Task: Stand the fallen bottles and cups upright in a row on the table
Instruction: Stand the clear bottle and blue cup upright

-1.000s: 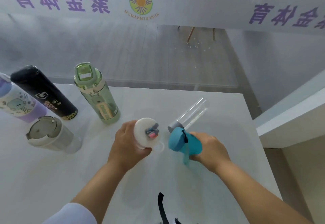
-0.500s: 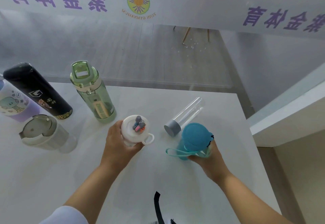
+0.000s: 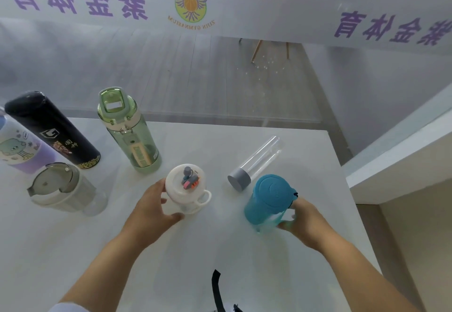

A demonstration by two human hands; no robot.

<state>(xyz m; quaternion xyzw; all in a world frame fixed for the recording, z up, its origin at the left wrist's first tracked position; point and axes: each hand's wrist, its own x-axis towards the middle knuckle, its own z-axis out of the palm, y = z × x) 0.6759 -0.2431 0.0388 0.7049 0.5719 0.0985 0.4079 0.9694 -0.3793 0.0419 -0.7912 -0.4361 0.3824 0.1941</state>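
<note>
My left hand (image 3: 151,210) grips a white bottle (image 3: 186,190) with a loop handle, standing upright on the white table (image 3: 73,250). My right hand (image 3: 302,220) holds a blue bottle (image 3: 267,200) upright just right of it. A clear tube bottle with a grey cap (image 3: 256,163) lies on its side behind the blue one. A green bottle (image 3: 128,130), a black flask (image 3: 51,130), a purple cartoon bottle (image 3: 17,150) and a grey-lidded cup (image 3: 63,189) stand upright at the left.
The table's right edge (image 3: 342,182) drops off beside a lower white ledge (image 3: 403,152). A black strap (image 3: 216,289) hangs at the near edge. Behind the table is a glass wall with a printed banner (image 3: 190,3).
The blue bottle went from tilted in my right hand to standing upright on the table. The white bottle stayed upright in my left hand, shifting slightly left.
</note>
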